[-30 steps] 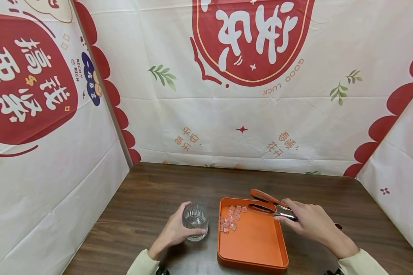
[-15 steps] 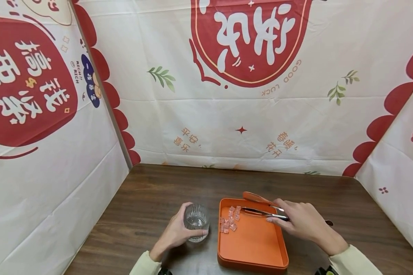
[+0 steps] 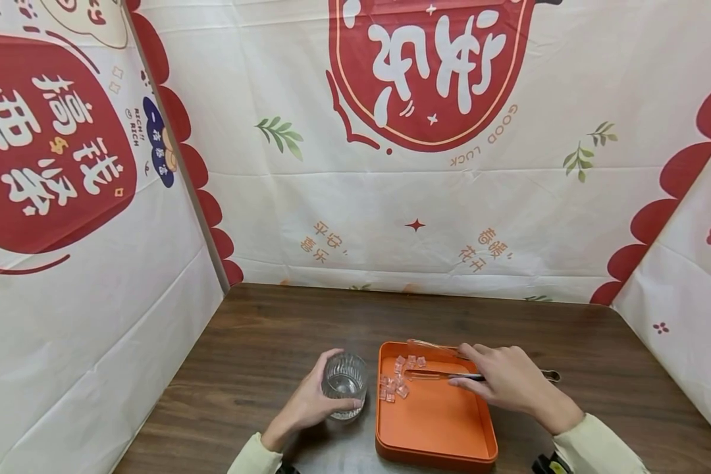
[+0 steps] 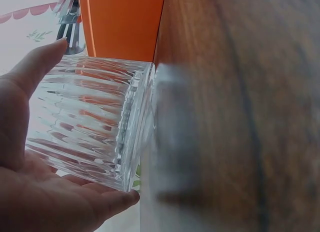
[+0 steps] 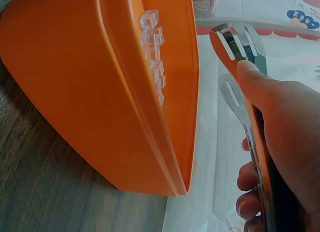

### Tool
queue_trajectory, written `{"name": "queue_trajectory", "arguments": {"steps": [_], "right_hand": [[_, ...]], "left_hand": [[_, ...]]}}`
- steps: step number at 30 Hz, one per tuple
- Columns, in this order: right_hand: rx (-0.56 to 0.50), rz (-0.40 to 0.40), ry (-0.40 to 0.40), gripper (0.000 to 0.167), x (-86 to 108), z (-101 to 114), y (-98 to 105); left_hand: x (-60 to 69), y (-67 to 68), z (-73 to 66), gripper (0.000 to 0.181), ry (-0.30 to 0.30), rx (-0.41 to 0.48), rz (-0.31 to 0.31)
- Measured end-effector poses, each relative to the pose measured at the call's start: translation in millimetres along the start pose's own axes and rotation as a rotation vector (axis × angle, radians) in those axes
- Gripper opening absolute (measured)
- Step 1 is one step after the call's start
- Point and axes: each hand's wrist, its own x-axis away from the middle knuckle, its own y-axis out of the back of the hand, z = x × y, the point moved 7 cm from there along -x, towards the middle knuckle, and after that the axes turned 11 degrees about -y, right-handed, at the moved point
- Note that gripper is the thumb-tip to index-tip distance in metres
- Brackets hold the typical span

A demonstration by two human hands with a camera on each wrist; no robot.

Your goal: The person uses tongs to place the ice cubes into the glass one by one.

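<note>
My left hand (image 3: 308, 399) holds a clear ribbed drinking glass (image 3: 345, 382), thumb on the near side and fingers around the far side. In the left wrist view the glass (image 4: 85, 122) has its base close to the tabletop. My right hand (image 3: 509, 380) grips metal tongs (image 3: 432, 375) with their arms spread apart. Their tips reach over the orange tray (image 3: 429, 428), beside several clear cubes (image 3: 403, 391) grouped along its left side. The right wrist view shows the slotted tongs (image 5: 257, 137) with nothing between the tips, above the cubes (image 5: 152, 42).
The dark wooden table (image 3: 261, 336) runs back to a white printed cloth (image 3: 355, 197). Another cloth wall (image 3: 95, 342) rises at the left, and one (image 3: 699, 316) at the right. The tray has a raised rim.
The tongs have moved left and toward me, bringing their tips over the tray near the cubes. My left hand and the glass have shifted slightly right.
</note>
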Motion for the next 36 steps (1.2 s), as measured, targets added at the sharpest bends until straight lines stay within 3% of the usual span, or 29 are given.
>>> {"name": "queue_trajectory", "arguments": {"steps": [7,16,26,36], "right_hand": [[-0.005,0.028,0.031,0.043,-3.9,6,-11],[-0.014,0.141,0.047,0.039,-6.5,16,-28],[0.025,0.105,0.088,0.033,-14.8,23,-32],[0.028,0.171,0.073,0.034,-17.7,22,-38]], "left_hand": [[1.9,-0.5,1.2,0.093,-0.002,-0.019,0.001],[4.7,-1.6,1.3,0.092,-0.008,-0.034,0.001],[1.5,-0.9,1.0,0.092,0.0,-0.053,-0.011],[-1.2,-1.7,-1.1,0.092,-0.009,-0.059,0.001]]}}
